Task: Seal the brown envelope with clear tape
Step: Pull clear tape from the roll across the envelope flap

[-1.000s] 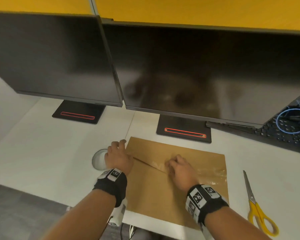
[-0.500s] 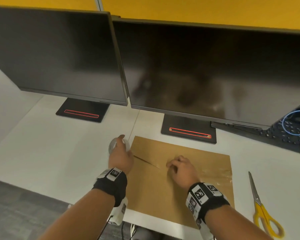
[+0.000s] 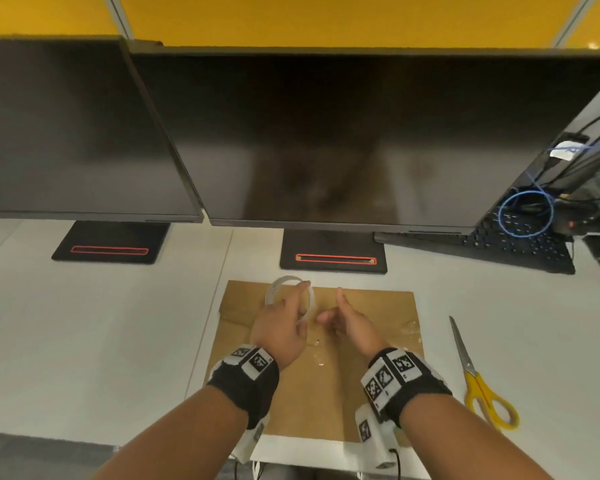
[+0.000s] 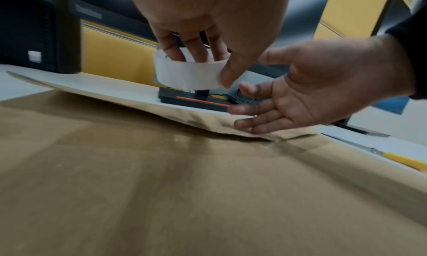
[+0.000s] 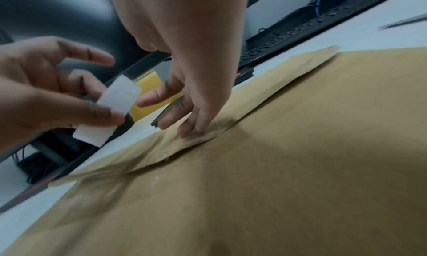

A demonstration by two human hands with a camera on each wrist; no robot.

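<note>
A brown envelope (image 3: 371, 327) lies flat on the white desk, its flap edge running across the upper half, with clear tape glinting on its right part. My left hand (image 3: 281, 327) holds a roll of clear tape (image 3: 284, 279) just above the envelope's upper left. In the left wrist view its fingers sit inside the roll (image 4: 184, 73) and the thumb presses outside. My right hand (image 3: 350, 323) is beside it, fingers straight. Its fingertips (image 5: 191, 130) touch the flap of the envelope (image 5: 300, 150).
Yellow-handled scissors (image 3: 478, 382) lie on the desk right of the envelope. Two dark monitors (image 3: 343, 140) on black stands (image 3: 333, 254) stand behind it. A black power strip (image 3: 520, 244) and a blue cable loop are at the back right. The desk's front edge is near my wrists.
My left hand picked the tape roll up from the desk left of the envelope and carried it over the envelope. My right hand uncurled from the seam and now touches the flap with straight fingers.
</note>
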